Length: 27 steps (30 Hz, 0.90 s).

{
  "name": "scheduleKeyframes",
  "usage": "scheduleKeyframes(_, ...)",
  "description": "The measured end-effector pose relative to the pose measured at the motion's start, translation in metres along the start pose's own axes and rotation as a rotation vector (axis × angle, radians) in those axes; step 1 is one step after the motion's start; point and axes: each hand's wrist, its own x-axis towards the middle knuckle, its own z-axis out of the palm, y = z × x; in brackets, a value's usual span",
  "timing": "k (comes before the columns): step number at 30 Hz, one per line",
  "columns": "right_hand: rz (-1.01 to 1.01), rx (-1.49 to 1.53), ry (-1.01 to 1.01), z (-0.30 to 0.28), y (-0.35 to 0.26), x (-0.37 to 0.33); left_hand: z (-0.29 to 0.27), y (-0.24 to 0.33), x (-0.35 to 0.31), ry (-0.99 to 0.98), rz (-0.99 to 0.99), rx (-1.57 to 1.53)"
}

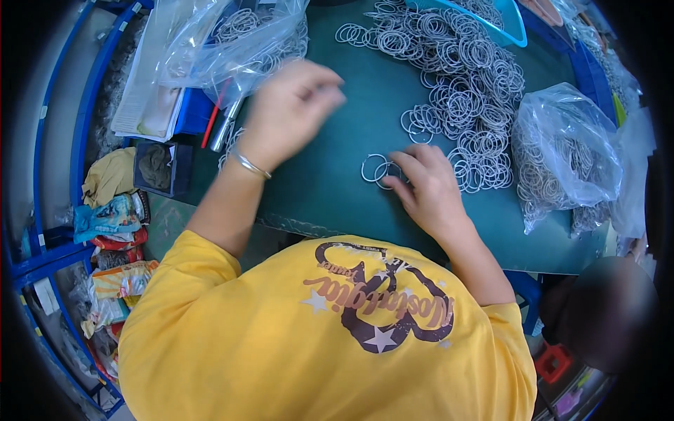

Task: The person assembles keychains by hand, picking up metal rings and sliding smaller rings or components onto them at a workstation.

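Two thin silvery metal rings (pixel 367 168) overlap on the green table, at the thumb and fingertips of my right hand (pixel 426 184). That hand is curled, with the rings' right side between the thumb and the fingers. To the left and farther off, my left hand (pixel 289 109) is raised over the table, a bangle on its wrist. Its fingers are blurred by motion, and no object shows in them. A large heap of the same kind of ring (pixel 474 84) spreads beyond and to the right of my right hand.
A clear plastic bag of rings (pixel 562 154) stands at the right. Another clear bag (pixel 210 52) lies at the far left, near a red pen (pixel 210 125) and papers (pixel 149 95). A turquoise basket (pixel 516 24) sits at the back. A dark bin (pixel 163 168) is at the table's left.
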Motion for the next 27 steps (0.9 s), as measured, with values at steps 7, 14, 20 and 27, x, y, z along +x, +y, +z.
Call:
scheduleKeyframes(7,0.011,0.136,-0.091,0.001,0.007,0.007,0.063,0.008,-0.051,-0.403,0.035,-0.145)
scheduleKeyframes(14,0.136,0.061,-0.125,-0.006,0.012,0.003,0.062,0.023,-0.050,-0.357,-0.001,-0.109)
scheduleKeyframes(20,0.079,0.108,-0.041,-0.006,0.014,0.004,0.054,0.020,-0.046,-0.363,-0.203,-0.296)
scheduleKeyframes(27,0.436,0.770,-0.031,-0.012,0.003,0.003,0.034,0.034,-0.044,-0.312,-0.679,-0.967)
